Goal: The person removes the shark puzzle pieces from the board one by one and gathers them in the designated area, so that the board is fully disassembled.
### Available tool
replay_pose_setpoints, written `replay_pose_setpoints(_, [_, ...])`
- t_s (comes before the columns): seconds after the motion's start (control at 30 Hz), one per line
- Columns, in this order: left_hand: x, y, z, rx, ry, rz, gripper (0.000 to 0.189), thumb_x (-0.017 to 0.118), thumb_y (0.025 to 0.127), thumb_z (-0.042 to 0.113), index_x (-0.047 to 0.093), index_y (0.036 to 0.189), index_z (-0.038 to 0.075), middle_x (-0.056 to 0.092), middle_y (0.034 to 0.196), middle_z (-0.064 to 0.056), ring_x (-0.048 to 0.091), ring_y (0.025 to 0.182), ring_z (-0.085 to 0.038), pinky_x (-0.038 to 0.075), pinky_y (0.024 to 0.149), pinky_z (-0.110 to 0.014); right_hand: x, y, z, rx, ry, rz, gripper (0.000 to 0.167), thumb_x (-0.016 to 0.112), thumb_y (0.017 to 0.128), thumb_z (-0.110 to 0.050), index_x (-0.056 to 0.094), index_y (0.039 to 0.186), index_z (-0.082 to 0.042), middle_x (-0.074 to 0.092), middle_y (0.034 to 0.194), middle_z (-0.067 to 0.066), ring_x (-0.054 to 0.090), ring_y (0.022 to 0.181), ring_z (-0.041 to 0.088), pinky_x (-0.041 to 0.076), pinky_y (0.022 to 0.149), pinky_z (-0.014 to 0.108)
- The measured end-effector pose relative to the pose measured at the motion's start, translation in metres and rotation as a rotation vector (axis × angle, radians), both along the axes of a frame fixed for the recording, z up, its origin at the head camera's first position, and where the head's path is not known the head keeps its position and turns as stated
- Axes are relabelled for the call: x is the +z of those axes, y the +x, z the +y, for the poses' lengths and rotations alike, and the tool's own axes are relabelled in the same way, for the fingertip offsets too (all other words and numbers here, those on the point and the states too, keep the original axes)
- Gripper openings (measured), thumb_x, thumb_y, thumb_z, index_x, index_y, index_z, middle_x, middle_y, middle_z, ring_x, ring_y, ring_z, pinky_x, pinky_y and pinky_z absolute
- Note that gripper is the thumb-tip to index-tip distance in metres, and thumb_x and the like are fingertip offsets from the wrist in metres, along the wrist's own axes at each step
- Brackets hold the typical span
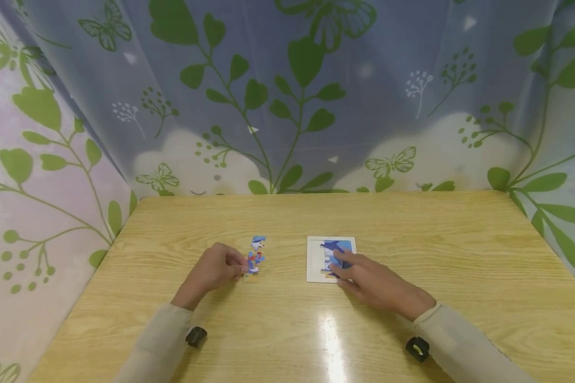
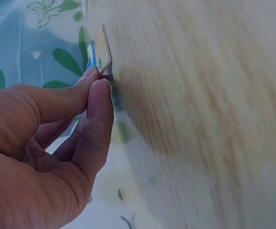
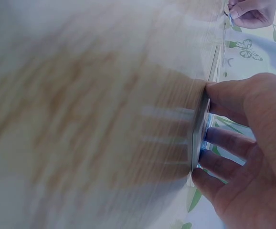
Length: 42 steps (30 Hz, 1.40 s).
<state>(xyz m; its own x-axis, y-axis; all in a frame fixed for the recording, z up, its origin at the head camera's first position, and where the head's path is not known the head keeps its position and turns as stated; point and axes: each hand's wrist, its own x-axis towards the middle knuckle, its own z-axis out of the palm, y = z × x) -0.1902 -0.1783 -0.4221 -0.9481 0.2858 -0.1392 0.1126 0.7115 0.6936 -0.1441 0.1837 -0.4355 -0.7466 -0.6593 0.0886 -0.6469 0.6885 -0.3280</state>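
Note:
A strip of colourful jigsaw puzzle pieces (image 1: pixel 257 257) lies on the table, left of centre. At its near end my left hand (image 1: pixel 222 267) pinches a puzzle piece (image 2: pixel 103 47) between thumb and fingertips; the fingers partly hide it. To the right lies a square white-framed puzzle board (image 1: pixel 315 276), its right part filled with a blue picture and its left part bare. My right hand (image 1: pixel 375 280) rests on this board with spread fingers, covering its lower right. In the right wrist view several fingertips touch the board's face and edge (image 3: pixel 198 138).
The pale wooden table (image 1: pixel 287 324) runs back to a blue curtain (image 1: pixel 287 106) printed with leaves and butterflies. Similar cloth hangs on the left and right sides. Each wrist wears a small black device, on the left (image 1: pixel 196 336) and the right (image 1: pixel 417 349).

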Motion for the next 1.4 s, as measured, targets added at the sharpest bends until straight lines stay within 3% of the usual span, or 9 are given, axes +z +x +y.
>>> replay_pose_setpoints(0.3, [0.0, 0.0, 0.001, 0.015, -0.008, 0.011, 0.007, 0.075, 0.089, 0.002, 0.076, 0.082, 0.005, 0.07, 0.074, -0.001, 0.063, 0.064, -0.014, 0.05, 0.057, -0.029, 0.001, 0.0, 0.0, 0.0, 0.005, 0.003, 0.037, 0.064, 0.1, -0.012, 0.061, 0.132, 0.008, 0.045, 0.147, 0.031, 0.043, 0.136, 0.048, 0.041, 0.107, 0.055])
replay_pose_setpoints(0.53, [0.001, -0.006, 0.009, 0.017, -0.011, 0.042, 0.005, 0.079, 0.088, 0.009, 0.078, 0.088, 0.005, 0.074, 0.084, -0.001, 0.066, 0.069, -0.012, 0.054, 0.063, -0.029, 0.0, -0.001, -0.001, -0.002, 0.008, 0.013, 0.038, 0.065, 0.099, -0.012, 0.061, 0.131, 0.008, 0.046, 0.147, 0.032, 0.044, 0.136, 0.048, 0.041, 0.107, 0.055])
replay_pose_setpoints(0.87, [0.009, -0.018, 0.062, -0.066, 0.038, 0.047, 0.003, 0.076, 0.09, 0.007, 0.079, 0.09, 0.005, 0.074, 0.086, -0.002, 0.065, 0.071, -0.013, 0.056, 0.061, -0.029, 0.001, 0.0, -0.001, 0.0, 0.01, 0.017, 0.037, 0.065, 0.099, -0.012, 0.061, 0.131, 0.008, 0.046, 0.146, 0.031, 0.044, 0.136, 0.046, 0.041, 0.107, 0.054])
replay_pose_setpoints(1.1, [0.003, -0.032, 0.102, -0.116, 0.02, 0.068, 0.004, 0.08, 0.087, 0.008, 0.079, 0.09, 0.006, 0.074, 0.086, -0.001, 0.067, 0.081, -0.013, 0.056, 0.077, -0.032, 0.001, 0.0, -0.001, 0.002, -0.004, 0.014, 0.037, 0.065, 0.099, -0.012, 0.061, 0.131, 0.008, 0.046, 0.146, 0.031, 0.045, 0.135, 0.048, 0.041, 0.107, 0.055])
replay_pose_setpoints(1.4, [-0.001, -0.039, 0.133, -0.133, 0.04, 0.048, 0.006, 0.079, 0.087, 0.009, 0.078, 0.092, 0.005, 0.074, 0.088, -0.003, 0.066, 0.081, -0.015, 0.056, 0.075, -0.03, 0.001, -0.001, 0.0, 0.002, 0.024, 0.021, 0.037, 0.065, 0.1, -0.013, 0.061, 0.131, 0.007, 0.047, 0.146, 0.031, 0.047, 0.134, 0.047, 0.042, 0.106, 0.055])
